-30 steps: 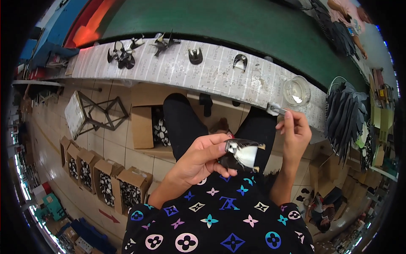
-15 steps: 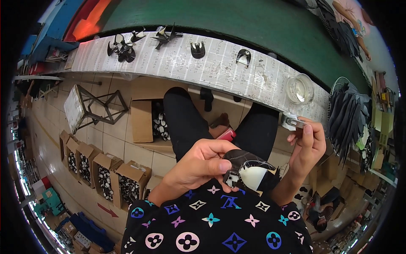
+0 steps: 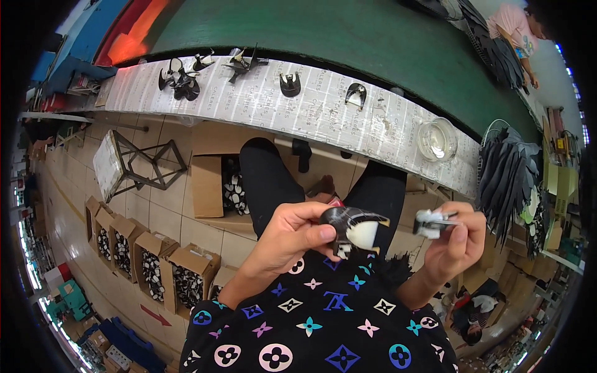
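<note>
My left hand (image 3: pixel 297 235) is closed on the edge of a black shoe upper (image 3: pixel 339 219), thumb on top. A rounded cream-white stiffener piece (image 3: pixel 362 235) shows inside its curve, facing right. My right hand (image 3: pixel 457 242) is raised to the right of the upper, apart from it. Its thumb and fingers pinch a small flat metal-handled tool (image 3: pixel 434 222) with a whitish, smeared end; motion blurs its exact kind. Beyond that hand, a round clear glass dish (image 3: pixel 437 140) with pale contents stands on the bench.
Several black-and-white shoe uppers (image 3: pixel 290 84) lie along the paper-covered bench (image 3: pixel 249 102), with a green surface (image 3: pixel 280 31) behind it. Dark cut pieces (image 3: pixel 507 168) hang on a rack at right. Open cartons (image 3: pixel 208 186) of parts and a metal-framed stool (image 3: pixel 146 165) stand left. A person (image 3: pixel 515 34) is far right.
My right hand has drawn back from the bench edge by the glass dish, bringing the tool nearer me. My left hand has raised the upper slightly, moved it left and turned it.
</note>
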Tool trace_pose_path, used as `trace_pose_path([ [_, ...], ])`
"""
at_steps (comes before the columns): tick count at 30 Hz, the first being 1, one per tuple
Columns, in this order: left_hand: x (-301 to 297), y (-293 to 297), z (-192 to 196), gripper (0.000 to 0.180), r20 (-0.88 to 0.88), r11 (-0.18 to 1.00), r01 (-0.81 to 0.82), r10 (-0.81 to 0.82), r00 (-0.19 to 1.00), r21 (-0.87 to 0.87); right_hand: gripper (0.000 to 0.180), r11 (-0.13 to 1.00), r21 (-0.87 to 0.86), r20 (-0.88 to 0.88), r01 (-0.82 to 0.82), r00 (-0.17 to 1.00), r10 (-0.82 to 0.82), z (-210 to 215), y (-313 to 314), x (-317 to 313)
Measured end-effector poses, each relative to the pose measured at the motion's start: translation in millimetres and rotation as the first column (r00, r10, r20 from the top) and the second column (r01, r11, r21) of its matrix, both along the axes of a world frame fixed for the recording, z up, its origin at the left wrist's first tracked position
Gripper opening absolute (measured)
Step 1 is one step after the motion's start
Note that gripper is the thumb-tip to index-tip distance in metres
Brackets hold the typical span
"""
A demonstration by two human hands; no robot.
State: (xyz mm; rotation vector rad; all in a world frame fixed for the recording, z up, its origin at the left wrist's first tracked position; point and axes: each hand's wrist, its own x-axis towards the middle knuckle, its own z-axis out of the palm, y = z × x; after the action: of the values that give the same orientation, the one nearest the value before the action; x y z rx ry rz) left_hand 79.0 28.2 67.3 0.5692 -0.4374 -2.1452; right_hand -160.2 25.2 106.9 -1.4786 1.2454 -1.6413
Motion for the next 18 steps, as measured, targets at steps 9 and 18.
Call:
trace_pose_path([
  [9,8,9,-36,0.030,-0.305,0.981,-0.139,0.173,0.936,0.132,0.015,0.994,0.069,0.017,-0.079,0.997,0.078,-11,-6,10],
  [18,26,20,-15,0.026,-0.704,0.967,-0.149,0.253,0.663,0.207,0.015,0.967,0.209,0.161,-0.149,0.980,0.117,-36,-25,21],
])
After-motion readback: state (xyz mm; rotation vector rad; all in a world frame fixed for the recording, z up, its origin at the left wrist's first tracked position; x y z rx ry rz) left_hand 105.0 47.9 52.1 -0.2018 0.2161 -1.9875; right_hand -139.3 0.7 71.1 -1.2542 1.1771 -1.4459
